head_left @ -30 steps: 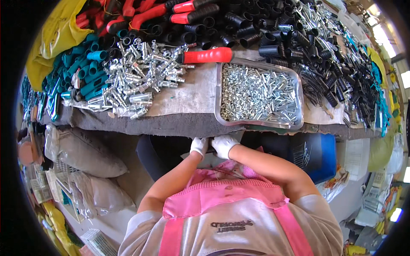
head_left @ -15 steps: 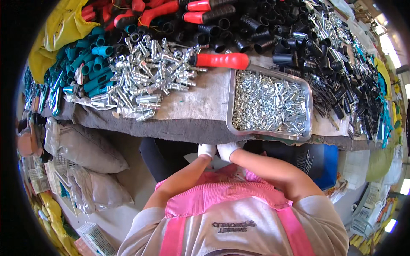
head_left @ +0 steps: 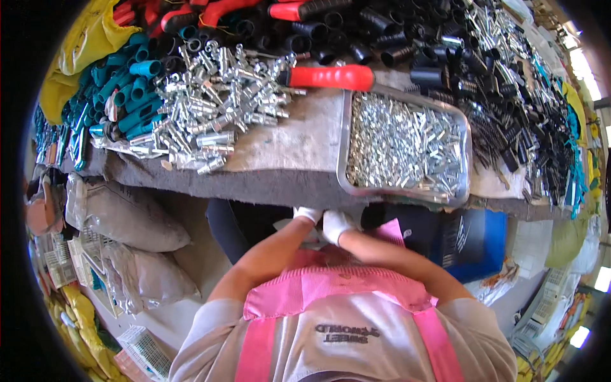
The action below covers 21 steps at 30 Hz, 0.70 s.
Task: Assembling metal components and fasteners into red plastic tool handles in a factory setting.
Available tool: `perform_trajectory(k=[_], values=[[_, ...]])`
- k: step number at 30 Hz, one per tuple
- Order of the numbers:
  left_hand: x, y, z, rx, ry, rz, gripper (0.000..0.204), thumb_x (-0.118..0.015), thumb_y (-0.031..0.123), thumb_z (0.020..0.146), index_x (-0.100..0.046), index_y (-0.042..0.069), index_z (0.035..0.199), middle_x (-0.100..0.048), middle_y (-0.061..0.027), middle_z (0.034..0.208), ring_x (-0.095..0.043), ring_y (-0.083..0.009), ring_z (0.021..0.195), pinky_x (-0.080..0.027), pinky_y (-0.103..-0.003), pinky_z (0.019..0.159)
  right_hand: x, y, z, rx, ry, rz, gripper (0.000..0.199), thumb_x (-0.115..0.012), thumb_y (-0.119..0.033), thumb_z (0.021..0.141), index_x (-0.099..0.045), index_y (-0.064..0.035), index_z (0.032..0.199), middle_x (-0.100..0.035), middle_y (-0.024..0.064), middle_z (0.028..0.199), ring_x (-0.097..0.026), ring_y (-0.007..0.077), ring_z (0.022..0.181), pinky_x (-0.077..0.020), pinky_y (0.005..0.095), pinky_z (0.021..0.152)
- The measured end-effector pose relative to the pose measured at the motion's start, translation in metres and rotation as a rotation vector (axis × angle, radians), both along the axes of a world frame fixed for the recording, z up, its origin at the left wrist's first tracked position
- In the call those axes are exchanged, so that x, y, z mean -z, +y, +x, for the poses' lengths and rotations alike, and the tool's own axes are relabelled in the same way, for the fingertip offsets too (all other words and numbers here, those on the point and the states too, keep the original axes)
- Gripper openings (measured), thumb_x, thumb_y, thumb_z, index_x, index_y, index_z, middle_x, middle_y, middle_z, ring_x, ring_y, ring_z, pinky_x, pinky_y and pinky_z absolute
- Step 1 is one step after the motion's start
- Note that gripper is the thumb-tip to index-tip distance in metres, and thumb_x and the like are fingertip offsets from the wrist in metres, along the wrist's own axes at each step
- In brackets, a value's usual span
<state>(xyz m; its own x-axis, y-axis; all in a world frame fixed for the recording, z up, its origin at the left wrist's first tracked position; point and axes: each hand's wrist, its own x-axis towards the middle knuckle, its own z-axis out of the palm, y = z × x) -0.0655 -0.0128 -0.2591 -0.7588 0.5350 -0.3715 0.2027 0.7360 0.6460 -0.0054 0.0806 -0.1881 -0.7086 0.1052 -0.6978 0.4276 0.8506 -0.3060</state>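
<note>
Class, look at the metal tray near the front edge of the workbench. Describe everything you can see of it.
The metal tray is shallow and rectangular with rounded corners and a raised rim, in dull silver metal. It lies flat on the grey cloth-covered workbench, its near side at the bench's front edge. It is heaped with small shiny metal parts. A red tool handle lies just behind its far left corner. The gloved left hand and right hand are below the bench edge, not touching it.

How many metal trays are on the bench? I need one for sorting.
1: a metal tray of small silvery parts at the bench's near edge, just beyond both gloved hands. Piles could hide others.
</note>
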Motion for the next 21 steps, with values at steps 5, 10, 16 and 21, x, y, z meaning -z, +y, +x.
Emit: perform_trajectory(k=[5, 10, 16, 21], values=[[0.001, -0.012, 0.006, -0.088, 0.085, 0.052, 0.039, -0.05, 0.034, 0.087, -0.059, 0.009, 0.115, -0.057, -0.016, 0.119, -0.051, -0.0327, 0.112, -0.038, -0.04, 0.096, -0.04, 0.011, 0.001, -0.241, 0.058, -0.044, 0.028, -0.062, -0.024, 0.071, -0.068, -0.002, 0.087, -0.065, 0.021, 0.092, -0.064, 0.0348, 0.086, -0.0513, 0.0436, 0.076], [0.009, -0.007, 0.021, -0.244, 0.0, -0.116, 0.033, -0.048, 0.028, 0.083, -0.062, 0.009, 0.107, -0.061, -0.0165, 0.11, -0.058, -0.0359, 0.097, -0.045, -0.044, 0.085, 0.005, 0.018, 0.001, -0.441, 0.24, 0.106, 0.027, -0.057, -0.017, 0.072, -0.066, -0.0022, 0.093, -0.065, 0.0205, 0.09, -0.063, 0.0368, 0.085, -0.0502, 0.0446, 0.078], [-0.017, -0.008, 0.013, -0.07, -0.088, -0.177, 0.035, -0.044, 0.022, 0.087, -0.058, 0.012, 0.117, -0.055, -0.017, 0.121, -0.05, -0.035, 0.113, -0.038, -0.041, 0.097, -0.027, 0.021, 0.005, -0.391, 0.291, 0.028, 0.03, -0.056, -0.02, 0.074, -0.061, -0.0019, 0.097, -0.064, 0.0195, 0.084, -0.064, 0.0357, 0.081, -0.0505, 0.0459, 0.074], [-0.011, -0.015, 0.014, 0.028, 0.153, -0.103, 0.037, -0.043, 0.026, 0.087, -0.056, 0.01, 0.119, -0.051, -0.0171, 0.127, -0.046, -0.0337, 0.118, -0.035, -0.04, 0.1, -0.062, 0.016, 0.014, -0.296, 0.294, -0.052, 0.022, -0.053, -0.022, 0.079, -0.059, -0.0029, 0.089, -0.065, 0.0194, 0.084, -0.064, 0.0353, 0.077, -0.0509, 0.0479, 0.07]])
